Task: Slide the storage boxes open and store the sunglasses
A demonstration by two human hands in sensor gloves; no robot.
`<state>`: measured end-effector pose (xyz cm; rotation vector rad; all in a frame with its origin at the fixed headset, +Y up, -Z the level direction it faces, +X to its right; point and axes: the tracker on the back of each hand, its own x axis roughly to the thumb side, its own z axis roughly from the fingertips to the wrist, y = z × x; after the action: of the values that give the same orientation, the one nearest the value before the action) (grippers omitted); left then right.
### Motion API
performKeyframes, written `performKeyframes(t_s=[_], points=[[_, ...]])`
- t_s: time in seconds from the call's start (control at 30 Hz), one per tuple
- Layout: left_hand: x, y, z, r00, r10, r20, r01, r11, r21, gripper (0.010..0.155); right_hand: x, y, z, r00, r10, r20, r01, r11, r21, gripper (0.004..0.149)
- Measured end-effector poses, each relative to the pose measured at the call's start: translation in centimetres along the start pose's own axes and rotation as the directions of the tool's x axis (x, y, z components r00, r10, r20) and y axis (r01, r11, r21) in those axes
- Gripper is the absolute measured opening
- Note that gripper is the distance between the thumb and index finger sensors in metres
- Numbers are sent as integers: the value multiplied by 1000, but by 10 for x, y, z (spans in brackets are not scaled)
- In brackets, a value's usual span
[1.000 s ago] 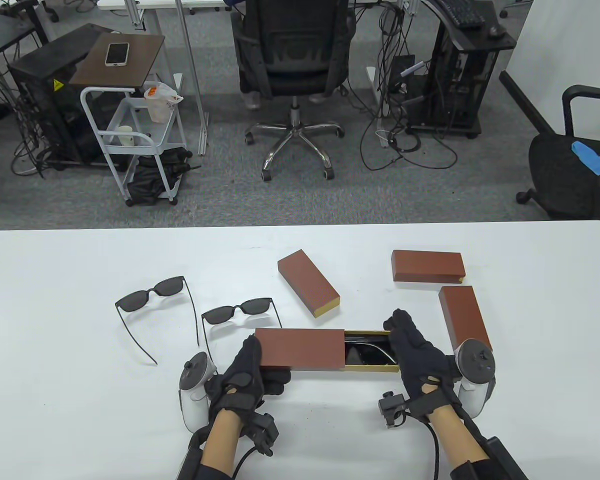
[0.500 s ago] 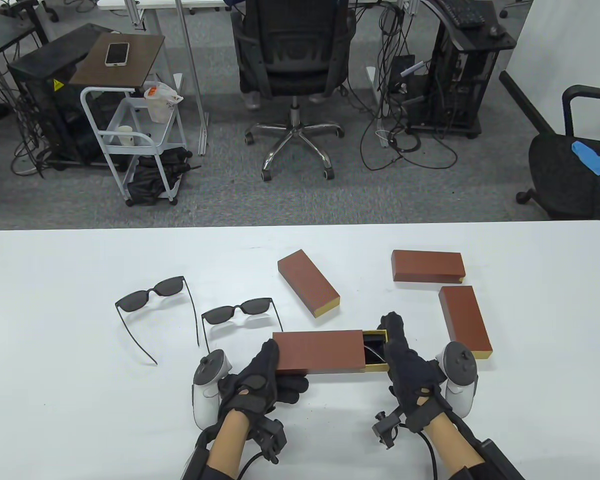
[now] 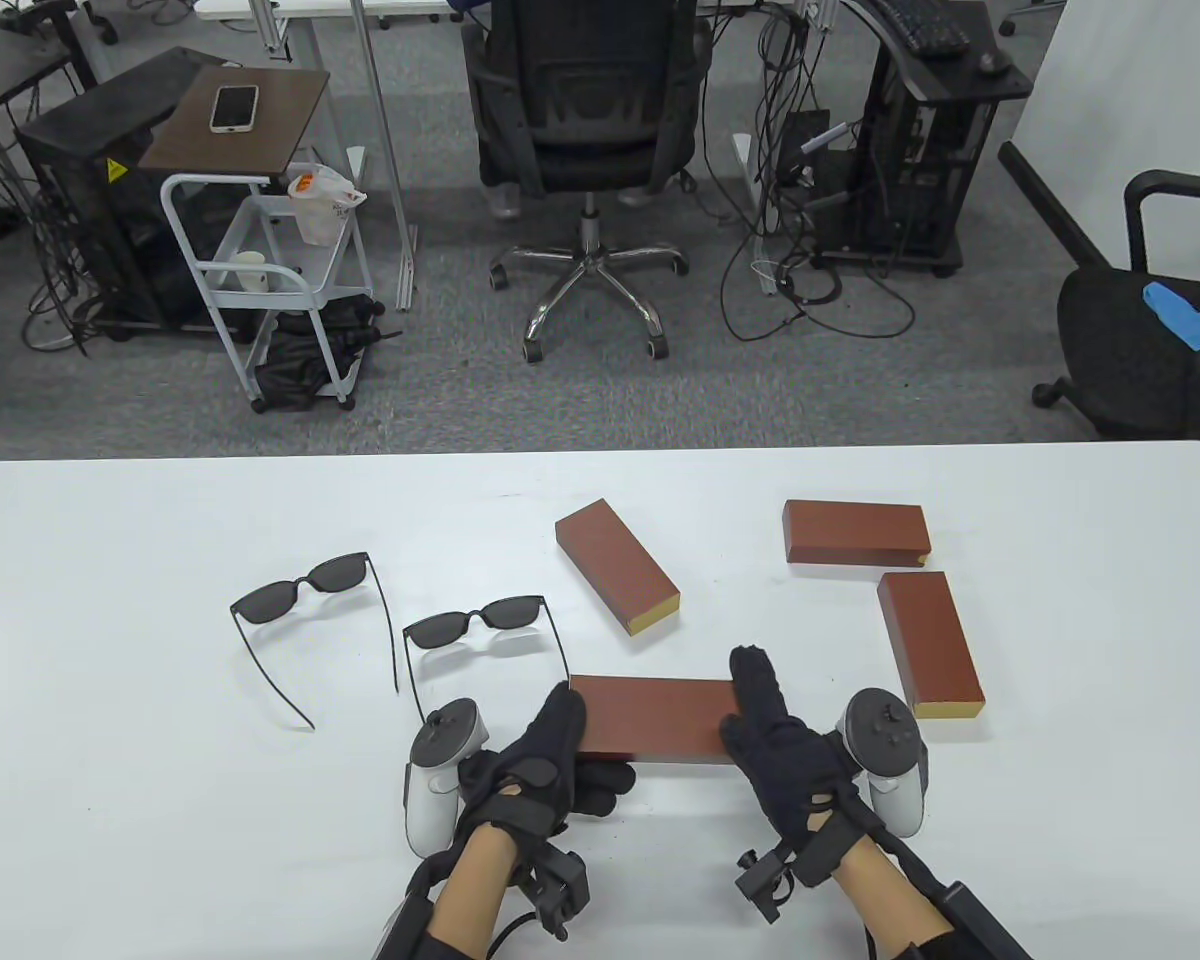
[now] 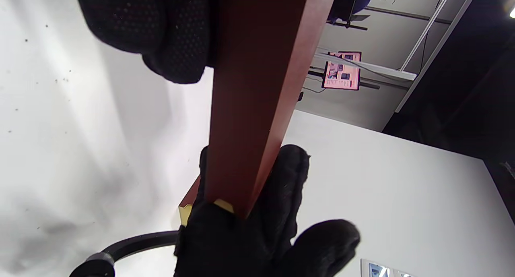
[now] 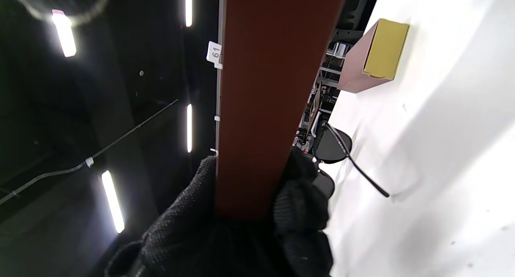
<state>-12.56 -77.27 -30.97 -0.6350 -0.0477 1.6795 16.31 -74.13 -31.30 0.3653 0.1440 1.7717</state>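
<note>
— Between your hands, where is the storage box (image 3: pixel 655 718)?

— Near the table's (image 3: pixel 110 800) front edge, slid closed: your left hand (image 3: pixel 545 765) grips one end; your right hand's (image 3: pixel 780 750) straight fingers press the other.

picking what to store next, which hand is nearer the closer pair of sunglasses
Left. The left hand is just below the closer pair of sunglasses, at the left end of the box; the right hand is at the far end.
</note>
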Motion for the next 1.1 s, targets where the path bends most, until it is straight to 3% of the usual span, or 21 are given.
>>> performKeyframes(t_s=[0.13, 0.23, 0.4, 0.57, 0.8, 0.93, 1.1], points=[[1, 10, 3, 999, -37, 27, 35, 996, 79, 77, 9, 3, 0, 968, 241, 77, -243, 970, 22, 87], [1, 15, 5, 998, -51, 23, 47, 989, 137, 77, 18, 10, 2, 884, 442, 150, -450, 893, 20, 88], [2, 19, 6, 996, -83, 15, 79, 981, 180, 76, 26, 20, 4, 790, 583, 192, -587, 809, -41, 85], [5, 22, 7, 980, -198, -5, 193, 952, 236, 75, 26, 37, 3, 651, 715, 257, -741, 671, 9, 83], [7, 26, 8, 978, -208, -13, 204, 942, 266, 74, 27, 43, 3, 629, 733, 260, -756, 654, -17, 75], [16, 26, 14, 948, -319, -13, 302, 883, 359, 72, 26, 36, -1, 625, 752, 212, -755, 651, -81, 73], [28, 23, 21, 884, -460, -83, 447, 780, 438, 71, 26, 15, -24, 568, 823, 13, -808, 561, -182, 71]])
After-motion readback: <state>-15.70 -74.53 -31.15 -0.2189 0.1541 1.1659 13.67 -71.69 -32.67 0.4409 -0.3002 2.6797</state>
